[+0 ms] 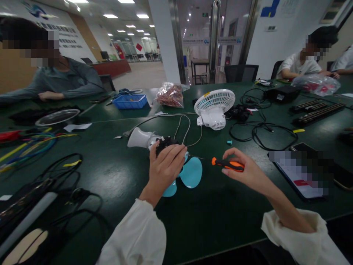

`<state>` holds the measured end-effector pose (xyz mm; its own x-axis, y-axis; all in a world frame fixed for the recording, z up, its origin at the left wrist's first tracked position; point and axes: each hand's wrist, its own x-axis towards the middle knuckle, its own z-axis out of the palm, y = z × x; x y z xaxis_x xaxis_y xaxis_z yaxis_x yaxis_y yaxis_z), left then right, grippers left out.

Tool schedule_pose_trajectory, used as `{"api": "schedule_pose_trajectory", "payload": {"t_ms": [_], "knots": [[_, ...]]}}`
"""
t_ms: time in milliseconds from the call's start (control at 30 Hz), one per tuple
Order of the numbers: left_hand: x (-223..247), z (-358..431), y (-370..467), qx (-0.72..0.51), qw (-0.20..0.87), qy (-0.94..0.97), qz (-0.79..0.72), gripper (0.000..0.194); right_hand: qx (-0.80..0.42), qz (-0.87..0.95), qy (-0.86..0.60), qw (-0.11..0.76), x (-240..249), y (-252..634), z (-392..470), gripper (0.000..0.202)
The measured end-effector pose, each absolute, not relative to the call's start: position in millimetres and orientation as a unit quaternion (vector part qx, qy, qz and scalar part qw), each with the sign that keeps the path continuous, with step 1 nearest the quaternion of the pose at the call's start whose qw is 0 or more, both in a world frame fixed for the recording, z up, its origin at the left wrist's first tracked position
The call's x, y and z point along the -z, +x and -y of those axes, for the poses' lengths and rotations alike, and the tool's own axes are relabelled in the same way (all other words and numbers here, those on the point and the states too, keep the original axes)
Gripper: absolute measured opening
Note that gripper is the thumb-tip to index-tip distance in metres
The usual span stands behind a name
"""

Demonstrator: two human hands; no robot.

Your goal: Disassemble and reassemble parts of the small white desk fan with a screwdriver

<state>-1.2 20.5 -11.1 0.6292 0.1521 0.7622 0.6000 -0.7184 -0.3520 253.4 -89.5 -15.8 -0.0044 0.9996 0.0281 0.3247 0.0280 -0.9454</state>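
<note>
My left hand (167, 165) is closed round the black motor part (165, 142) of a small fan, whose white base (140, 138) lies on its side toward the left. Turquoise fan blades (191, 173) stick out under and beside my fingers. In my right hand (242, 169) is a screwdriver with an orange and black handle (228, 164); its thin shaft points left toward the blades' hub, and my fingers hide whether the tip touches. Behind, the white fan cage (215, 106) rests on the table. A small turquoise piece (230, 142) lies above my right hand.
Loose cables (261, 134) and a phone (300, 176) lie at right. A blue basket (130, 101) and a bag of reddish material (170, 95) stand at the back. Tangled wires cover the left side. Other people sit across the table.
</note>
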Motion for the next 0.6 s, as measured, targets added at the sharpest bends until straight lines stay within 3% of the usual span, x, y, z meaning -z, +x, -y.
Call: {"api": "schedule_pose_trajectory", "payload": {"t_ms": [200, 467, 600], "knots": [[12.4, -20.8, -1.8, 0.375, 0.299, -0.849, 0.221, 0.030, -0.382, 0.592, -0.579, 0.410, 14.3, 253.6, 88.6, 0.025], [12.2, -20.8, -1.1, 0.375, 0.299, -0.849, 0.223, 0.026, -0.381, 0.604, -0.581, 0.389, 18.5, 254.9, 84.5, 0.038], [12.8, -21.3, -1.4, 0.378, 0.297, -0.849, 0.219, 0.027, -0.388, 0.599, -0.577, 0.397, 20.8, 254.7, 84.9, 0.034]]}}
